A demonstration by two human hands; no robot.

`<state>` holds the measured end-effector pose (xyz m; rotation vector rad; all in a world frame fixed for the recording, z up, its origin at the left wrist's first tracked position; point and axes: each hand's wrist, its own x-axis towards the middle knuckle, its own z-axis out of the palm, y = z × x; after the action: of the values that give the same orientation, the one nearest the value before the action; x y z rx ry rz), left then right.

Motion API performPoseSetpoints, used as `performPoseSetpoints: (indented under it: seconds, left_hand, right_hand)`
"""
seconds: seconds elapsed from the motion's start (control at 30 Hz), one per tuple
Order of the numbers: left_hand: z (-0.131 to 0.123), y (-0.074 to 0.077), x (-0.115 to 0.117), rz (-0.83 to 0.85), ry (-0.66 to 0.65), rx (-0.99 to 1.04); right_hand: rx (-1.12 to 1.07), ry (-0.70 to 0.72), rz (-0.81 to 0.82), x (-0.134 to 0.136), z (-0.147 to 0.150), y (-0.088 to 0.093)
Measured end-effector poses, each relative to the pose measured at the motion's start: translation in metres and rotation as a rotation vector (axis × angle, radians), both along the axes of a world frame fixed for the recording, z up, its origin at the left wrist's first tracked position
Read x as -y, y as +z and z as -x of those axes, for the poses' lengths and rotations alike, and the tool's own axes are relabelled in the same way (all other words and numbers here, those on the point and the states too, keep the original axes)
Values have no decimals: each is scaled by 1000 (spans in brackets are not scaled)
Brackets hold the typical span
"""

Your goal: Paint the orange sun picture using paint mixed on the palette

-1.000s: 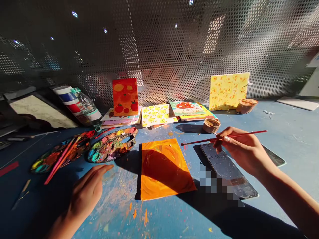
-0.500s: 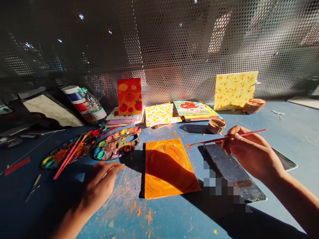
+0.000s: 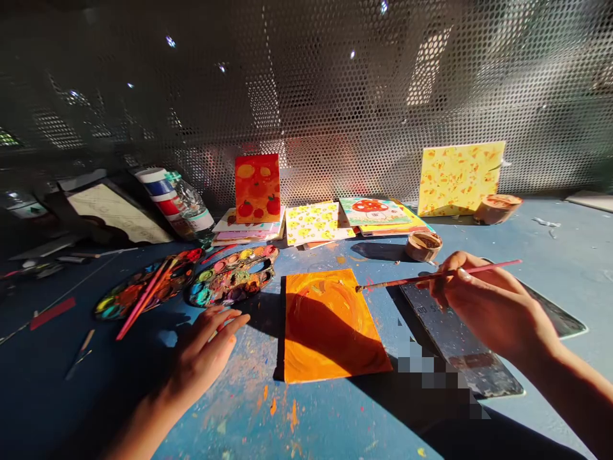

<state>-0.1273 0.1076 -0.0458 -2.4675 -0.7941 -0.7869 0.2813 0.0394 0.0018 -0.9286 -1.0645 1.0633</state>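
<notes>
Pinching a thin red brush [image 3: 431, 276], the right hand [image 3: 488, 306] has its fingers closed together on the handle. The bristle tip sits at the upper right edge of the orange card [image 3: 330, 326], though whether it touches the paint cannot be told. That hand hovers over a dark plate [image 3: 460, 338]. The left hand [image 3: 205, 354] is open and empty, its fingers apart, and has moved closer to the card's left edge, now near but not touching it. The card lies flat on the paint-spattered blue table [image 3: 230, 421] between the hands, half in shadow. Beyond the left hand are a left palette [image 3: 122, 297] with loose brushes [image 3: 143, 300] across it and a right palette [image 3: 232, 276]. A small tub [image 3: 424, 246] stands past the brush.
</notes>
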Motion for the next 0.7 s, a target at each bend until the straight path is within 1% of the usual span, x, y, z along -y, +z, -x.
performPoseSetpoints:
  seconds: [0.33, 0.4, 0.47, 0.53, 0.57, 0.6, 0.63, 0.7]
  left_hand:
    - [2, -1, 4, 8, -33, 37]
    - [1, -1, 5, 34, -66, 38]
    - [-4, 2, 8, 109, -109, 107]
    - [-15, 10, 15, 278, -143, 343]
    - [-22, 15, 20, 407, -155, 531]
    - [-29, 22, 26, 557, -180, 759]
    - [-37, 29, 32, 737, -214, 935]
    - [-52, 45, 44, 1040, -298, 1182]
  right_hand:
    - [27, -27, 18, 0, -1, -1]
    - [27, -43, 26, 0, 0, -1]
    - [35, -63, 37, 0, 0, 0]
    - [51, -76, 49, 0, 1, 0]
    - [62, -80, 54, 1, 1, 0]
    - [73, -86, 59, 1, 1, 0]
    - [82, -95, 61, 0, 1, 0]
    - [97, -120, 68, 0, 0, -1]
